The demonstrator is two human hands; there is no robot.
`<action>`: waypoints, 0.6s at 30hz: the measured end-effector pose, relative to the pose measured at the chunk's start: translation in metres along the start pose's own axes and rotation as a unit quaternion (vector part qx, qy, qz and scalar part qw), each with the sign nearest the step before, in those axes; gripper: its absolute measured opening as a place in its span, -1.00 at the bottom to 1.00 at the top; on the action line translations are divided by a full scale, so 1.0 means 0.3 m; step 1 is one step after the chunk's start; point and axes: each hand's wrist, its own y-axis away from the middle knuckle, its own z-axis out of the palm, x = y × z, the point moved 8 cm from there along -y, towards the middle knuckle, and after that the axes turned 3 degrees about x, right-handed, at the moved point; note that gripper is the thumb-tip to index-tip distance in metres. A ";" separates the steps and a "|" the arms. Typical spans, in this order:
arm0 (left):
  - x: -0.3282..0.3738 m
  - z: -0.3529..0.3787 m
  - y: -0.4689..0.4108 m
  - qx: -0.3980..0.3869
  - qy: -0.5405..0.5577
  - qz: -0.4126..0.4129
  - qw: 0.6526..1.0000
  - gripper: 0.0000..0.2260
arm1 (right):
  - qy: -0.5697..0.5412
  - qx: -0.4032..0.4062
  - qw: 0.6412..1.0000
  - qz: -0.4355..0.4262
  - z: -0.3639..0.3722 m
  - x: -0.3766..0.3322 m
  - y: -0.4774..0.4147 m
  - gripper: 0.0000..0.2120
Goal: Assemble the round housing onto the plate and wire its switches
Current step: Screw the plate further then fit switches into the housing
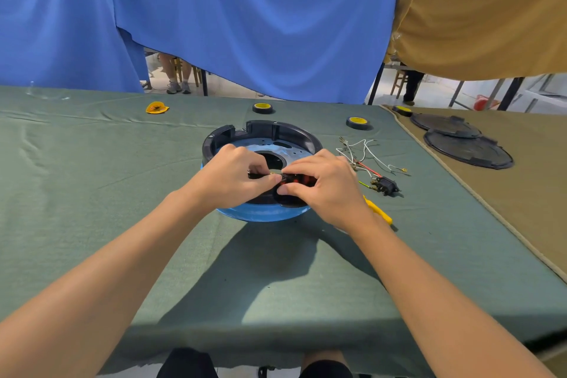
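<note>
pinching going on at the near rim of the round housing [276, 129], where both hands meet. head view: left hand [233, 175] has thumb and forefinger closed on a small brass part [272, 173], possibly a terminal, too small to be sure. right hand [322, 184] grips a black-and-red switch block [296, 178] at the housing's near edge, fingers curled over it. housing is black and sits on the blue plate [264, 213], mid-table on the green cloth [122, 193]. right of it, apart: loose wires [362, 153], a second switch [387, 185] with leads attached, a yellow tool [379, 210] partly under the right wrist. far side: two tape rolls [263, 107] [356, 122], yellow scrap [157, 108] far left. on the tan cloth [521, 193] at right: two black round covers [468, 149], overlapping, plus a third tape roll [402, 110].
</note>
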 end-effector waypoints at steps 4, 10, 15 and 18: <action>0.003 0.005 0.004 -0.016 0.001 -0.004 1.000 -0.74 | 0.002 -0.050 0.998 -0.037 0.010 -0.006 -0.004 -0.67; -0.002 0.003 0.006 -0.006 0.000 -0.013 1.000 -0.75 | 0.043 -0.014 0.998 -0.053 0.013 -0.016 0.018 -0.70; -0.003 0.008 0.004 -0.015 -0.005 -0.010 1.000 -0.73 | -0.008 -0.048 0.999 -0.025 0.005 -0.011 -0.009 -0.74; -0.007 0.019 0.011 -0.015 -0.024 -0.013 1.000 -0.68 | -0.026 -0.103 0.994 -0.021 0.003 0.002 -0.027 -0.78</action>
